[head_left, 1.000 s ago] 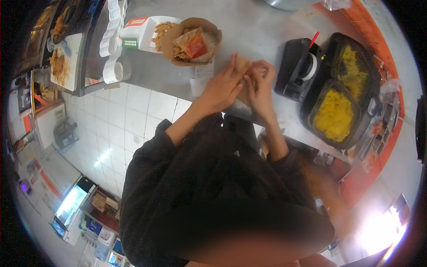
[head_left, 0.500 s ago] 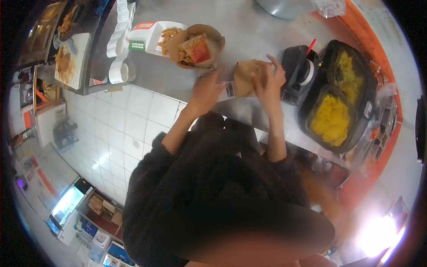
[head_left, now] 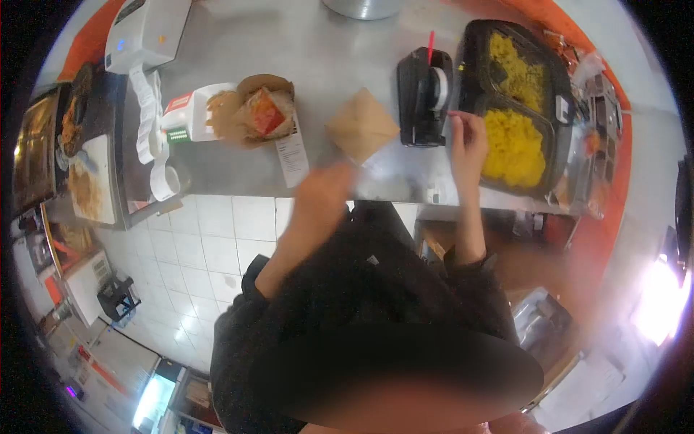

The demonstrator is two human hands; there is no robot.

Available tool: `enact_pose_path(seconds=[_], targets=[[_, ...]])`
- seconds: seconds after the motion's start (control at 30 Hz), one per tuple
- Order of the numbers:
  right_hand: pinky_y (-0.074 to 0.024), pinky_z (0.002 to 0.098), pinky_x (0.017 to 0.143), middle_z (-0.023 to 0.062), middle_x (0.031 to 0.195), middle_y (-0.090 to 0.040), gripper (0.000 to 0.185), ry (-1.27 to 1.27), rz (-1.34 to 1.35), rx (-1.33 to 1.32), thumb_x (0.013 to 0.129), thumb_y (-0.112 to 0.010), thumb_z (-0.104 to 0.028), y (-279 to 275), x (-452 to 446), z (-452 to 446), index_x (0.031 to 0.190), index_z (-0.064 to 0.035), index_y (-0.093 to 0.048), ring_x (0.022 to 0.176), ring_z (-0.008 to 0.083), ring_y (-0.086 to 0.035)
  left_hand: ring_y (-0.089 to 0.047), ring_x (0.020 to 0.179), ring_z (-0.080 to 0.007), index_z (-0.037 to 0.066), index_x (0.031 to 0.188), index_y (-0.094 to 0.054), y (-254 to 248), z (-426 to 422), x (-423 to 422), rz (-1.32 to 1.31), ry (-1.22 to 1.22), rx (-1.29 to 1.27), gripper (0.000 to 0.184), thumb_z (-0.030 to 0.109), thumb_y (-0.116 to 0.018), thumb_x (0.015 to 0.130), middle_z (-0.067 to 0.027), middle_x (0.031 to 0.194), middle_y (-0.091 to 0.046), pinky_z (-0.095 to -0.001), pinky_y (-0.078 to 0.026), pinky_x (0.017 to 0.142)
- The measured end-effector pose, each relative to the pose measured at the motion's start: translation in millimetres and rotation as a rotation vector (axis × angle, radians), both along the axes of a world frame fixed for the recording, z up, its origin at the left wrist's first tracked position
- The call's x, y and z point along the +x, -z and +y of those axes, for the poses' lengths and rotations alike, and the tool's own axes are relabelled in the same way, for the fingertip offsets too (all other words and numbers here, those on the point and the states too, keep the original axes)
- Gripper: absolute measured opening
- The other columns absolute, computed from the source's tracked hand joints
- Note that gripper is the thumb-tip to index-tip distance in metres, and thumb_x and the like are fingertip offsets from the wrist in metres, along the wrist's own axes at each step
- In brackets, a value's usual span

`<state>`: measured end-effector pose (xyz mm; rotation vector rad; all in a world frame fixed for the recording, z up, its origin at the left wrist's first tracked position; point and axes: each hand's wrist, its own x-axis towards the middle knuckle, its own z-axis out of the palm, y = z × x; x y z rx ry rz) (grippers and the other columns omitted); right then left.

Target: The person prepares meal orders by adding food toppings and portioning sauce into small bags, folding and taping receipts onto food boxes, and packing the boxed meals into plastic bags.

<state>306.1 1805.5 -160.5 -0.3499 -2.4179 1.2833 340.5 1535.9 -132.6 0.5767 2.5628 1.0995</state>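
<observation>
1. Left grip (head_left: 325,194): motion-blurred, fingers look curled; can't tell how tightly or if anything is held. Just short of the packet's near corner, contact unclear.
2. Right grip (head_left: 470,148): fingers bent, tips close together at or just beside the tape dispenser (head_left: 413,108); too small to tell if anything is pinched.
3. Brown paper packet (head_left: 363,126): flat on the counter (head_left: 311,58), just beyond left grip, left of right grip. Not visibly held; probably laid there so both hands can get at it.
4. Dispenser: immediately left of right grip, likely for a short reach. Red stick (head_left: 431,45) sticks up at its far end.
5. Black container (head_left: 476,79), yellow food (head_left: 513,148) inside: just right of right grip.
6. Receipt (head_left: 291,160): beyond left grip, slightly left; far end by the paper bowl (head_left: 278,84), maybe kept together.
7. Bowl, then white carton (head_left: 189,108): farther left of left grip, seemingly grouped.
8. Farthest from both grips: metal pot (head_left: 363,7), printer (head_left: 148,36).
9. Vs half a second ago: right grip off the packet, now right of dispenser; left grip closer to body; packet looks turned corner-on; view shifted, printer now in frame.
</observation>
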Motion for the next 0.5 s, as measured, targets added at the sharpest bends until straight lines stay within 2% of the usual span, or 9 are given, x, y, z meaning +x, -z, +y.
enact_pose_path(seconds=[0.03,0.07,0.13,0.17,0.23,0.3,0.33,0.37,0.5], targets=[[-0.0423,0.0271,0.067,0.0096,0.082,-0.057,0.022,0.012,-0.153,-0.066,0.091,-0.056,-0.022,26.4,0.8,19.1,0.09,-0.002,-0.066,0.073,0.0162,-0.052,-0.058,0.09,-0.0393,0.004,0.105,-0.057,2.4,14.4,5.9,0.137,0.124,0.204,0.023,0.019,-0.051,0.09,-0.0172,0.099,-0.062,-0.044,-0.045,0.083],[-0.0417,0.0261,0.067,0.0086,0.081,-0.056,0.027,0.02,-0.298,-0.134,0.091,-0.056,-0.027,33.0,-3.6,24.0,0.089,-0.0024,-0.067,0.072,0.016,-0.051,-0.058,0.089,-0.0399,0.002,0.105,-0.059,-0.6,31.9,4.2,-0.102,0.279,0.253,0.024,0.019,-0.049,0.091,-0.0188,0.099,-0.063,-0.0448,-0.045,0.082],[-0.0402,0.0249,0.066,0.0068,0.081,-0.054,0.033,-0.165,-0.528,-0.333,0.091,-0.057,-0.033,26.3,-7.3,29.7,0.082,-0.0031,-0.069,0.072,0.0157,-0.049,-0.061,0.086,-0.0307,0.001,0.101,-0.061,22.5,76.3,-9.7,-0.3,0.411,0.38,0.023,0.02,-0.051,0.092,-0.0171,0.093,-0.063,-0.0402,-0.046,0.079],[-0.039,0.0248,0.065,0.0049,0.08,-0.051,0.032,-0.26,-0.337,-0.169,0.09,-0.059,-0.029,36.8,-6.8,29.8,0.073,-0.003,-0.068,0.07,0.0147,-0.047,-0.061,0.085,-0.0262,0.0,0.101,-0.061,60.0,95.3,-13.4,-0.347,0.471,0.461,0.024,0.02,-0.051,0.092,-0.0163,0.09,-0.064,-0.038,-0.047,0.078],[-0.0386,0.0252,0.065,0.0044,0.079,-0.05,0.03,-0.192,-0.241,-0.185,0.089,-0.059,-0.026,21.3,3.6,22.1,0.072,-0.0026,-0.067,0.07,0.0144,-0.047,-0.062,0.087,-0.028,0.0,0.102,-0.061,113.6,123.6,-18.5,-0.325,0.43,0.43,0.025,0.022,-0.052,0.091,-0.0172,0.094,-0.064,-0.0383,-0.047,0.077],[-0.0374,0.0256,0.064,0.0036,0.076,-0.047,0.025,-0.14,-0.01,-0.302,0.088,-0.061,-0.018,-5.4,26.7,7.2,0.07,-0.0008,-0.064,0.07,0.014,-0.046,-0.062,0.09,-0.0298,0.0,0.102,-0.061,128.5,141.6,-31.0,-0.309,0.379,0.406,0.027,0.023,-0.053,0.091,-0.018,0.097,-0.064,-0.0387,-0.046,0.077],[-0.0377,0.0258,0.065,0.0038,0.076,-0.047,0.025,-0.171,-0.044,-0.206,0.089,-0.06,-0.017,-23.6,49.0,1.0,0.071,-0.0004,-0.063,0.072,0.0135,-0.047,-0.062,0.088,-0.0285,-0.001,0.101,-0.061,127.7,144.6,-36.9,-0.446,0.393,0.434,0.026,0.022,-0.054,0.091,-0.0176,0.094,-0.065,-0.0372,-0.046,0.076],[-0.0385,0.0247,0.067,0.0047,0.077,-0.051,0.024,-0.182,-0.216,-0.323,0.089,-0.059,-0.017,-31.6,74.9,-1.8,0.073,-0.0009,-0.064,0.076,0.0121,-0.049,-0.062,0.086,-0.0272,-0.001,0.101,-0.062,127.0,145.0,-39.9,-0.579,0.405,0.459,0.026,0.021,-0.054,0.09,-0.0173,0.092,-0.065,-0.0357,-0.047,0.076],[-0.0403,0.0216,0.055,0.002,0.068,-0.059,0.031,-0.009,-0.45,-0.742,0.094,-0.053,-0.023,7.2,140.7,-16.5,0.077,-0.0006,-0.066,0.06,0.0081,-0.051,-0.062,0.08,-0.0235,-0.001,0.1,-0.062,125.6,141.7,-40.7,-0.484,0.364,0.433,0.024,0.019,-0.053,0.091,-0.0163,0.086,-0.065,-0.0345,-0.047,0.074]])
